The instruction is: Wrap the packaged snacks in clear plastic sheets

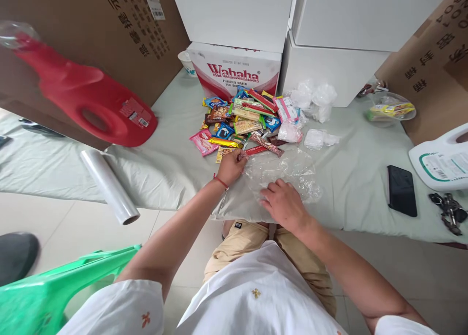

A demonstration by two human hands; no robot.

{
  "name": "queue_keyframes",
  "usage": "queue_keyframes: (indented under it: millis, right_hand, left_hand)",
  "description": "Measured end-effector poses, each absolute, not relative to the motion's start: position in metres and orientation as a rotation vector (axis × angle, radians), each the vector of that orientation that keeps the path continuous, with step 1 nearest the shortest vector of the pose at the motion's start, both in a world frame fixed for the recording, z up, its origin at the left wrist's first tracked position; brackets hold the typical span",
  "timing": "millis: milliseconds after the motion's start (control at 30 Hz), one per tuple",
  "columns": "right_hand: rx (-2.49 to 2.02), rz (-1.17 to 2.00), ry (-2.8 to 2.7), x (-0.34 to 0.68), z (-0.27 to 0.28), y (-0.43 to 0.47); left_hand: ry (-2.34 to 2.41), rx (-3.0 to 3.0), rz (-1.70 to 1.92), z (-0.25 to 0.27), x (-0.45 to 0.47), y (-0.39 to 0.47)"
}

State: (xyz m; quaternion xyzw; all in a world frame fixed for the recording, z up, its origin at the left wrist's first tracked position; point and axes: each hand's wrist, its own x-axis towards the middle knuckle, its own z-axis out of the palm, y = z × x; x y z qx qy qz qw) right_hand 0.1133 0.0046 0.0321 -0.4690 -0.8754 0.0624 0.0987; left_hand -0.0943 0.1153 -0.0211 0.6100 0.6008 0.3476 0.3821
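Note:
A thin, crinkled sheet of clear plastic film (292, 167) lies on the cloth in front of me. My left hand (233, 168) is closed, with thumb and forefinger pinching the film's left edge. Over the film's near side rests my right hand (284, 201), its fingers loosely bent and apart, grasping nothing visible. Just beyond my left hand is a pile of wrapped snacks (246, 118), with a pink packet (204, 142) and a brown wrapped bar (268, 145) at its near side. Small bundles of white plastic (317, 139) lie right of the pile.
A roll of plastic wrap (109, 186) overhangs the front edge at left, near a red jug (98, 106). A Wahaha carton (237, 71) stands behind the snacks. At right are a plastic bowl (391, 118), a phone (401, 191), keys (449, 212) and a white jug (442, 162).

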Motion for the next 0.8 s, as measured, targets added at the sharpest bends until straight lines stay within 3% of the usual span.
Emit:
queue_keyframes:
  millis: [200, 467, 600, 700, 800]
  right_hand:
    - [-1.202, 0.046, -2.356, 0.115, 0.000, -0.042]
    - [-1.057, 0.089, -2.442, 0.100, -0.017, -0.075]
    - [-1.070, 0.064, -2.446, 0.095, -0.022, -0.071]
    - [-1.070, 0.062, -2.466, 0.093, -0.026, -0.066]
    - [-1.046, 0.095, -2.504, 0.089, -0.029, -0.068]
  left_hand:
    - [1.585, 1.519, 0.842, -0.024, -0.095, 0.118]
    - [1.781, 1.676, 0.724, 0.001, -0.099, 0.117]
    - [2.079, 2.060, 1.012, 0.042, -0.081, 0.070]
    - [1.898, 2.248, 1.176, 0.057, -0.053, 0.031]
    - [1.671, 2.373, 0.896, 0.043, -0.029, 0.028]
